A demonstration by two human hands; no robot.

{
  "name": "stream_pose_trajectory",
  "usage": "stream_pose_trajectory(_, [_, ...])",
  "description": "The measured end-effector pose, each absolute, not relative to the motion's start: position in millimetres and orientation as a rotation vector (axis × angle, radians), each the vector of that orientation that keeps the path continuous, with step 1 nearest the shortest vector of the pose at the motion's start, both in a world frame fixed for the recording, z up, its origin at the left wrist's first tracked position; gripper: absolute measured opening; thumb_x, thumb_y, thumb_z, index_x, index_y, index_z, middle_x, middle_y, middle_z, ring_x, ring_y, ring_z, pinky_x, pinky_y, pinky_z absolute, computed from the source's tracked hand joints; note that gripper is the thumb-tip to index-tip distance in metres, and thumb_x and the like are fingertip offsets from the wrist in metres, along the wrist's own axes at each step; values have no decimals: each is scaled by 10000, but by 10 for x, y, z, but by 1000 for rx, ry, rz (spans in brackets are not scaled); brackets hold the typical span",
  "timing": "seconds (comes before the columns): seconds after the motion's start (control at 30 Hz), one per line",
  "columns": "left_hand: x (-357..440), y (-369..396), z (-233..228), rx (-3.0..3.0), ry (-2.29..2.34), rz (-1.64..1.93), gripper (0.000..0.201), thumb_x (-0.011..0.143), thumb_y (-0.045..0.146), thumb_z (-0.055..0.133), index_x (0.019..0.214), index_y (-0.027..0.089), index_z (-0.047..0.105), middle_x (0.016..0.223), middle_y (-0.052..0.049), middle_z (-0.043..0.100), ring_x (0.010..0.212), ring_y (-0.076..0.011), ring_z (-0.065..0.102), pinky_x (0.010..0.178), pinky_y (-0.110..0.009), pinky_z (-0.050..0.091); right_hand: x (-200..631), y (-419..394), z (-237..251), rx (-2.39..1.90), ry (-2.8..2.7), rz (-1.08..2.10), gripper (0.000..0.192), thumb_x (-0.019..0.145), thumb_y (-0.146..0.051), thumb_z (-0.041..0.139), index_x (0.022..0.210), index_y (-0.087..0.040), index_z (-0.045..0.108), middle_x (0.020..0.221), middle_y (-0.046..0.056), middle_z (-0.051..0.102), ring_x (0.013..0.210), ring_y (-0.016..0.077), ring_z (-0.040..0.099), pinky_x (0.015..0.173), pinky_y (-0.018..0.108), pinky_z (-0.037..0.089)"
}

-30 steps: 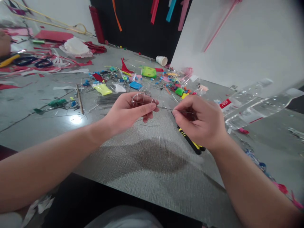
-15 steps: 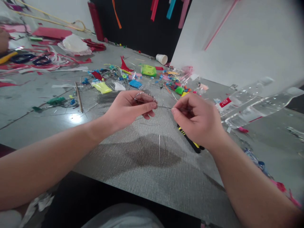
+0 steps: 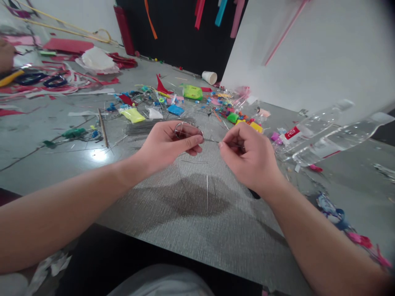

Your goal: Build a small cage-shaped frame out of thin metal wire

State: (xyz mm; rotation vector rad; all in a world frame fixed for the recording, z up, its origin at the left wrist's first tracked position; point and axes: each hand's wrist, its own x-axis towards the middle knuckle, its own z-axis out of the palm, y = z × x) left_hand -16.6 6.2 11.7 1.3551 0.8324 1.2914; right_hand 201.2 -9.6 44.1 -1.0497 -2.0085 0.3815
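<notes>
My left hand (image 3: 171, 142) pinches a small ring of twisted wire (image 3: 182, 124) between thumb and fingers, above the table. From the ring a thin wire (image 3: 211, 141) runs across to my right hand (image 3: 248, 154), whose thumb and forefinger are pressed together on it. Below my hands a straight piece of wire (image 3: 207, 193) lies on the table. Behind my left hand is a bundle of straight grey wires (image 3: 140, 128). A dark tool handle (image 3: 254, 194) shows under my right hand, which hides most of the tool.
Two clear plastic bottles (image 3: 339, 139) lie at the right. Small coloured packets, a green one (image 3: 191, 92) among them, and beads spread across the back. A paper cup (image 3: 210, 77) lies on its side. Scissors (image 3: 29, 78) and red strips are at the left, near another person's hand (image 3: 6, 55).
My right hand has moved slightly left, closer to the ring, covering more of the tool's handles. My left hand keeps its hold on the ring almost unmoved.
</notes>
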Motion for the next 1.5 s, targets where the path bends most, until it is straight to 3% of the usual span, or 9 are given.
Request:
stream_pose_trajectory(0.53, [-134, 31, 139, 1080, 763, 1205, 185, 767, 210, 872, 870, 144, 733, 815, -23, 733, 661, -96, 693, 609, -207, 547, 1922, -127, 437, -1121, -1888, 620, 156, 844, -141, 647, 797, -228, 527, 689, -38, 543, 570, 101, 469, 511, 265, 373])
stream_pose_trajectory(0.77, [-131, 45, 176, 948, 703, 1153, 145, 783, 163, 851, 833, 126, 721, 795, -24, 729, 638, -69, 666, 573, -158, 524, 1929, -132, 458, -1126, -1899, 646, 48, 861, -171, 640, 892, -208, 641, 723, -18, 607, 612, 115, 520, 545, 269, 390])
stream_pose_trajectory(1.07, [-232, 100, 185, 987, 651, 1001, 289, 839, 158, 787, 1113, 220, 717, 763, -10, 729, 662, -107, 704, 573, -175, 538, 1993, -175, 662, -1222, -1990, 672, 78, 867, -208, 653, 817, -187, 708, 685, -2, 635, 572, 109, 484, 501, 265, 318])
stream_pose_trajectory(1.27, [-241, 91, 189, 1127, 569, 949, 195, 774, 221, 861, 910, 180, 728, 755, -10, 713, 625, -99, 665, 541, -181, 519, 2014, -187, 761, -1269, -1990, 808, 154, 866, -196, 656, 719, -195, 700, 584, -24, 567, 513, 95, 434, 478, 264, 306])
stream_pose_trajectory(1.5, [-264, 103, 179, 1332, 548, 996, 204, 743, 208, 891, 921, 203, 792, 1022, -48, 748, 685, -75, 657, 574, -169, 537, 2068, -196, 798, -1370, -1918, 1043, 195, 892, -247, 660, 702, -203, 675, 522, -33, 484, 470, 95, 397, 445, 264, 290])
